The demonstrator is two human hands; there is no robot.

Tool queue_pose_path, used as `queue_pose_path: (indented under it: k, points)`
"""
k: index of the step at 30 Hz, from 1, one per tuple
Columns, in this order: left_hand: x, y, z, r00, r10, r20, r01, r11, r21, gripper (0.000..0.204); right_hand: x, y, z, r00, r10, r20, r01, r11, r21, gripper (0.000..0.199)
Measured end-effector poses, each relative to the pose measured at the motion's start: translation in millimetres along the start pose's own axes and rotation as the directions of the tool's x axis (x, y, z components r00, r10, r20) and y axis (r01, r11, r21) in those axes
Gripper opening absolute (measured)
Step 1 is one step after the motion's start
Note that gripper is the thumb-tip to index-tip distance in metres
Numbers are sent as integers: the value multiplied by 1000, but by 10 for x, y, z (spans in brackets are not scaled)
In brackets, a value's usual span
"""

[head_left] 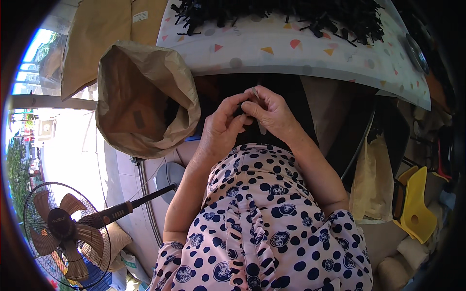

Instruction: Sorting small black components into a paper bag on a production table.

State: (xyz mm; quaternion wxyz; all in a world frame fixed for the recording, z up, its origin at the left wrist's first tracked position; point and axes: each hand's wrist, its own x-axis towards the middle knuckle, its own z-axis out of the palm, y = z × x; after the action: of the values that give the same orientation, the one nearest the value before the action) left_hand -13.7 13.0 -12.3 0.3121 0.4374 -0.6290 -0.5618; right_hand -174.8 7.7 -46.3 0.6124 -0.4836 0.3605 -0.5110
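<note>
Both of my hands meet in front of my body, just short of the table's near edge. My left hand (224, 121) is closed, its thumb and fingertips pinched together; whatever lies between them is mostly hidden, with only a dark spot showing. Touching it from the right, my right hand (275, 115) is closed around a thin greyish strip (262, 129), which sticks out below the fingers. The kind of strip cannot be made out. Beyond the hands, a heap of small black stick-like pieces (281, 12) lies on the table (242, 60) with its patterned white cover.
An open brown paper sack (187, 68) stands left of my hands. A standing fan (65, 233) is at the lower left. To the right are another paper bag (371, 179), a yellow chair-like thing (418, 206) and a dark round object (417, 52) at the table's edge.
</note>
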Motion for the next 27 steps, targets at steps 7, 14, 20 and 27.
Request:
queue_pose_path:
  k: [7, 14, 20, 27]
  points:
    - [18, -227, -18, 976, 126, -177, -139, 988, -61, 35, -153, -14, 229, 992, 128, -22, -124, 982, 141, 37]
    - [53, -239, 12, 971, 134, -196, -142, 989, -27, 34, -104, -34, 281, 982, 182, -39, -173, 969, 175, 35]
    - [33, -189, 64, 920, 224, -322, -180, 971, 161, 34, -68, 52, 336, 981, 177, -73, -152, 952, 267, 25]
    - [111, -135, 4, 898, 317, -305, -240, 934, 266, 35, 51, -21, 293, 990, 136, -29, -124, 954, 272, 25]
